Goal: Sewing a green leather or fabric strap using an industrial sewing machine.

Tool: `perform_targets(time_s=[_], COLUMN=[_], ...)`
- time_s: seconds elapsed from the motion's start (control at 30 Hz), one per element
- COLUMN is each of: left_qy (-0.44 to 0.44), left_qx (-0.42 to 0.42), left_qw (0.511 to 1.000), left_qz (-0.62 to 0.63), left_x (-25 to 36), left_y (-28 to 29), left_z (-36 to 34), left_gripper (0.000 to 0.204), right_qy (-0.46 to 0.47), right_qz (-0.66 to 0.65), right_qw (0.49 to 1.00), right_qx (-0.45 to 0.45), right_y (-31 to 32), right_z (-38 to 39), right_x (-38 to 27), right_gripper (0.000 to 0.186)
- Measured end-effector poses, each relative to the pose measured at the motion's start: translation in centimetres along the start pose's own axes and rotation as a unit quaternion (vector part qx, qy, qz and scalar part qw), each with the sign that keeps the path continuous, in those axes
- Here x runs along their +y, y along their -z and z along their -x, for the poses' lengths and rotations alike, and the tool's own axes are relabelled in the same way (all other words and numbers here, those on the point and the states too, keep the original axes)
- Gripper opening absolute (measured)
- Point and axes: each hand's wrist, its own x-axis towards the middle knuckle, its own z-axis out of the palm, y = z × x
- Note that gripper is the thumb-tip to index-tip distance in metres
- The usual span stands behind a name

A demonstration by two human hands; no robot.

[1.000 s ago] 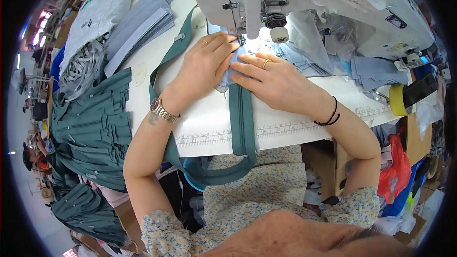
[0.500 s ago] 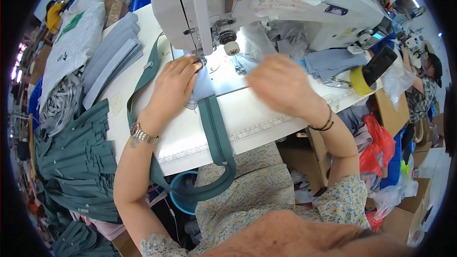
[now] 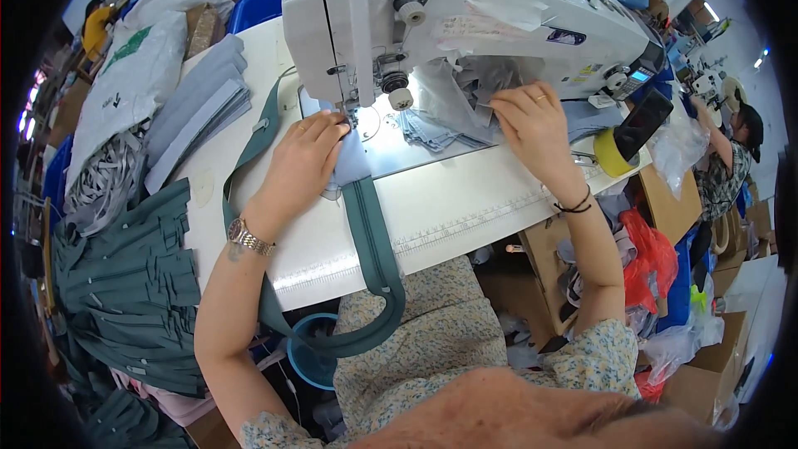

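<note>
My left hand (image 3: 303,156) rests by the presser foot of the white sewing machine (image 3: 507,29), its fingers close together on a light blue fabric piece (image 3: 352,160). From that piece a dark green zipper strip (image 3: 371,237) runs toward me, hangs over the table edge in a loop and comes back up on the left. My right hand (image 3: 536,129) is raised beside a clear plastic bag (image 3: 449,87) under the machine arm. Its thumb and fingertips are pinched together; what lies between them is too small to name. Small blue-grey fabric pieces (image 3: 428,131) lie near the bag.
Grey fabric stacks (image 3: 204,104) lie on the table's left, with a heap of green zipper strips (image 3: 125,274) beyond its edge. At the right a phone (image 3: 644,123) stands by a yellow tape roll (image 3: 611,154). A blue basket (image 3: 312,357) sits below. Another person (image 3: 727,154) works far right.
My right hand, blurred before, has moved right and away from me to the plastic bag. My left hand has stayed at the presser foot. The whole view has shifted slightly.
</note>
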Motion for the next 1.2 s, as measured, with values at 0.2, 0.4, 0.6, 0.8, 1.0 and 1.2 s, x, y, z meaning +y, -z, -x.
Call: perform_targets(time_s=[0.2, 0.4, 0.6, 0.8, 1.0, 1.2], left_qy=[-0.029, 0.157, 0.038, -0.096, -0.068, -0.047], left_qx=[0.018, 0.022, 0.087, 0.059, 0.019, 0.014], left_qw=[0.999, 0.931, 0.995, 0.988, 0.992, 0.994], left_qz=[0.019, 0.33, 0.006, -0.108, -0.105, -0.1], left_x=[0.5, 2.8, 0.6, 1.2, 1.6, 1.7], left_y=[1.4, 1.9, 1.7, 1.0, 0.4, 0.4], left_z=[0.0, -0.2, 0.7, 0.0, -0.1, 0.0], left_gripper=[0.021, 0.015, 0.012, 0.023, 0.024, 0.031], right_qy=[-0.012, 0.016, 0.027, 0.197, 0.208, 0.211], right_qz=[-0.14, -0.381, -0.396, -0.319, -0.28, -0.283], right_qw=[0.986, 0.923, 0.91, 0.926, 0.937, 0.936], right_qx=[0.092, 0.059, -0.117, -0.044, 0.024, 0.021], right_y=[3.5, -2.3, -4.1, -4.6, -5.2, -5.0], right_z=[-3.6, -6.8, -6.8, -5.2, -4.6, -4.4], right_x=[-4.3, -10.0, -8.6, -10.6, -10.8, -10.8], right_gripper=[0.018, 0.012, 0.025, 0.033, 0.023, 0.024])
